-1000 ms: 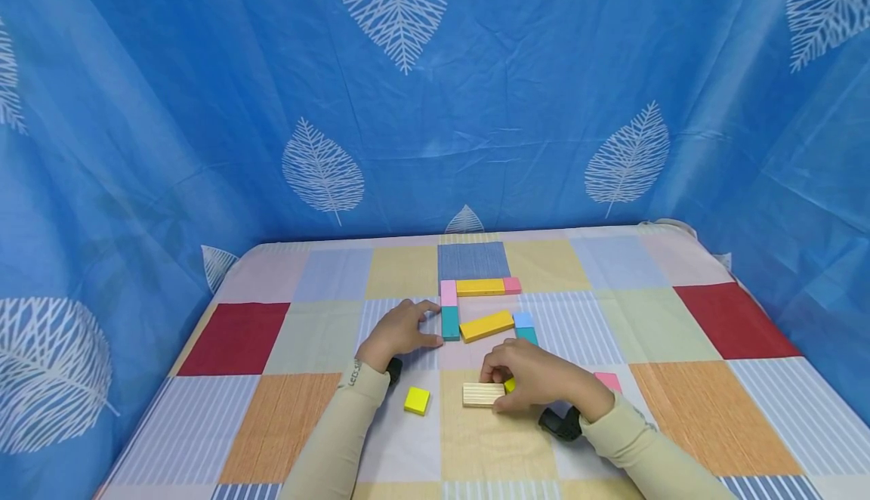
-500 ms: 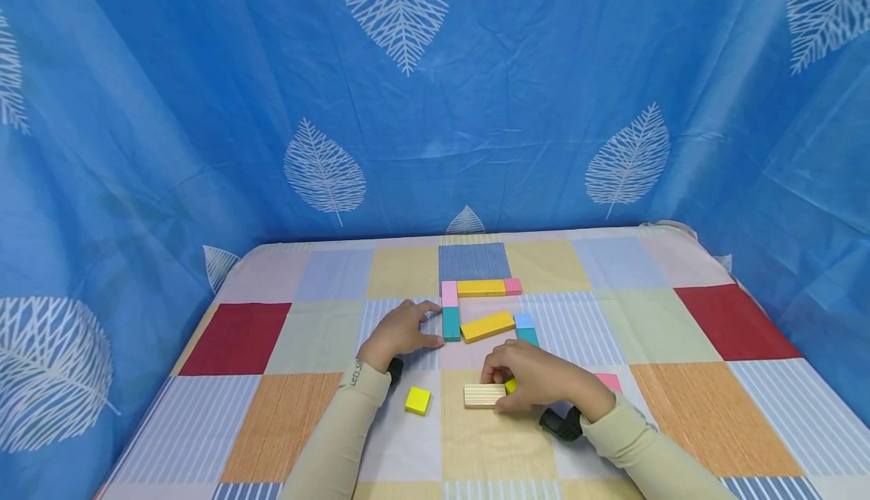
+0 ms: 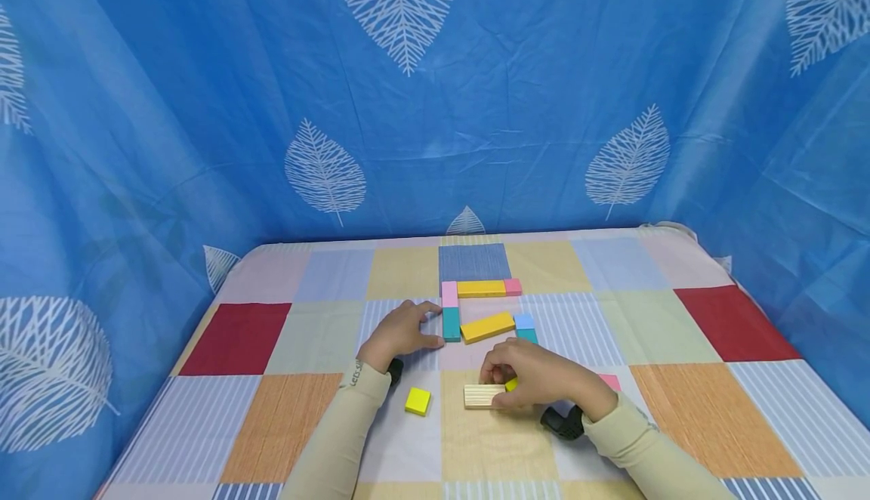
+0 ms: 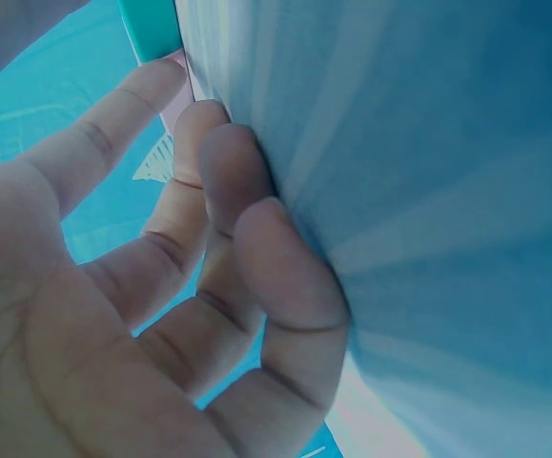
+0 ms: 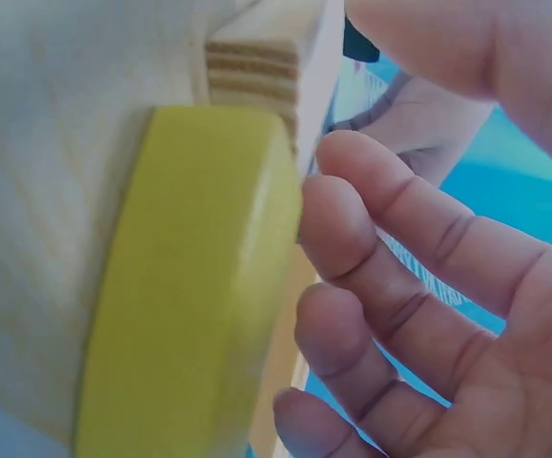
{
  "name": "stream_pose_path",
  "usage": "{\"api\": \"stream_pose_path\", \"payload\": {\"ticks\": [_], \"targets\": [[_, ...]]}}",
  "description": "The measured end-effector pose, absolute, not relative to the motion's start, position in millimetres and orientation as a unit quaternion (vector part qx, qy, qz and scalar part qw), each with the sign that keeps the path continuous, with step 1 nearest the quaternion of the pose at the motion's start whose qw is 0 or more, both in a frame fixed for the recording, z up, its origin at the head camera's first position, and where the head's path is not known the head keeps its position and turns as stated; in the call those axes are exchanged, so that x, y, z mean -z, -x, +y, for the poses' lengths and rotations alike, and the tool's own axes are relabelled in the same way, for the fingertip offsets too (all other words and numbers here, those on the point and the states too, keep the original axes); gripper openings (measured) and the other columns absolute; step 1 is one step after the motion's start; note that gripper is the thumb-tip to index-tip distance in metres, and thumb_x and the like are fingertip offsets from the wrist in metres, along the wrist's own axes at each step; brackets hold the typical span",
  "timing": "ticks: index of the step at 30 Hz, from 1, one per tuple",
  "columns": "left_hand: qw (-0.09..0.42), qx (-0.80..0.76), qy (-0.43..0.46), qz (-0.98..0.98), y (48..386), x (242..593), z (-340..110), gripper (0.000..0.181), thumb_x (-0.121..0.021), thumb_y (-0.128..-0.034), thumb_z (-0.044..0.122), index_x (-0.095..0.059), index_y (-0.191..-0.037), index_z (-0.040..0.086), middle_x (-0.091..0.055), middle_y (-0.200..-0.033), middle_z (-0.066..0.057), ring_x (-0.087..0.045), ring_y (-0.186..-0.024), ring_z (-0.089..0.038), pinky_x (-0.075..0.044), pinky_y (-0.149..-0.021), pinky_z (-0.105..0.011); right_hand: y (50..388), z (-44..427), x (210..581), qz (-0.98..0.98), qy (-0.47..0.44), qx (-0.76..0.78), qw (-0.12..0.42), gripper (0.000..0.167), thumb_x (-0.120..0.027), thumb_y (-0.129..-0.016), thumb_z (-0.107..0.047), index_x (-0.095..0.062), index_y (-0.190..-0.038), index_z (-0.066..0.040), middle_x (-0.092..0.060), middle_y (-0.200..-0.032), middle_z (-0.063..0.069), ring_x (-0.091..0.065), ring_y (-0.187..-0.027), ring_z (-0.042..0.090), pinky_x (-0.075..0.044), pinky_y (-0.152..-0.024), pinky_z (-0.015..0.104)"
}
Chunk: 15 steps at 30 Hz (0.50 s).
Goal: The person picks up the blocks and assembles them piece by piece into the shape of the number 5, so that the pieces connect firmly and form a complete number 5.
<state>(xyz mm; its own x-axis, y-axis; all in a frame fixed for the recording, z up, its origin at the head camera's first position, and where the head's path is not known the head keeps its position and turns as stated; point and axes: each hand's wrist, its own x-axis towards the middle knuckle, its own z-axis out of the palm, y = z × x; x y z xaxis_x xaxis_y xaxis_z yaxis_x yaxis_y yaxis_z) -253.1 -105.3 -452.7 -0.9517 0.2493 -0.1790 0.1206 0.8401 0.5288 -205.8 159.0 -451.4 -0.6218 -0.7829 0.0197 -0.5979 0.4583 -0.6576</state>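
My left hand point(image 3: 402, 328) rests on the cloth beside a teal block point(image 3: 451, 324), its index finger and thumb extended to the block's left side. The left wrist view shows relaxed, bent fingers with the index fingertip near the teal block point(image 4: 152, 27). In the head view, my right hand point(image 3: 533, 373) pinches a plain ridged wooden block point(image 3: 478, 396) near its right end, thumb in front and fingers behind. A yellow block point(image 5: 180, 286) lies against that end, mostly hidden under the hand in the head view.
A pink block point(image 3: 449, 294), an orange block point(image 3: 481, 288) and a rose block point(image 3: 513, 286) continue from the teal one. Another orange block point(image 3: 487, 326) lies slanted inside. Light blue point(image 3: 524, 321) and teal blocks point(image 3: 526, 335) stand right; a yellow square block point(image 3: 418, 401) lies front left.
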Motion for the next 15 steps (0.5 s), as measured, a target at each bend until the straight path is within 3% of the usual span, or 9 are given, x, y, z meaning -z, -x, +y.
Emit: {"api": "stream_pose_path", "payload": {"ticks": [6, 11, 15], "targets": [[0.126, -0.276, -0.098, 0.948, 253, 452, -107, 0.066, -0.091, -0.0903, 0.023, -0.064, -0.149, 0.012, -0.066, -0.120, -0.015, -0.064, -0.102, -0.028, -0.058, -0.095, -0.048, 210, 164, 448, 0.833, 0.417, 0.343, 0.119, 0.010, -0.077, -0.097, -0.005, -0.076, -0.106, -0.007, -0.064, -0.092, -0.010, -0.056, -0.081, 0.004, -0.054, -0.076, 0.029], [0.144, -0.286, -0.100, 0.942, 253, 449, -110, 0.071, -0.090, -0.0910, 0.024, -0.059, -0.154, 0.012, -0.066, -0.126, -0.016, -0.064, -0.108, -0.030, -0.057, -0.100, -0.050, 215, 172, 445, 0.829, 0.412, 0.365, 0.099, 0.012, -0.071, -0.099, 0.001, -0.076, -0.106, -0.006, -0.065, -0.094, -0.009, -0.056, -0.082, 0.004, -0.054, -0.074, 0.030], [0.160, -0.288, -0.111, 0.938, 254, 446, -115, 0.072, -0.088, -0.0932, 0.027, -0.057, -0.156, 0.013, -0.067, -0.133, -0.017, -0.065, -0.116, -0.031, -0.056, -0.103, -0.051, 216, 179, 443, 0.826, 0.400, 0.388, 0.085, 0.013, -0.070, -0.100, 0.002, -0.077, -0.107, -0.005, -0.072, -0.099, 0.000, -0.055, -0.081, 0.009, -0.050, -0.072, 0.033]]}}
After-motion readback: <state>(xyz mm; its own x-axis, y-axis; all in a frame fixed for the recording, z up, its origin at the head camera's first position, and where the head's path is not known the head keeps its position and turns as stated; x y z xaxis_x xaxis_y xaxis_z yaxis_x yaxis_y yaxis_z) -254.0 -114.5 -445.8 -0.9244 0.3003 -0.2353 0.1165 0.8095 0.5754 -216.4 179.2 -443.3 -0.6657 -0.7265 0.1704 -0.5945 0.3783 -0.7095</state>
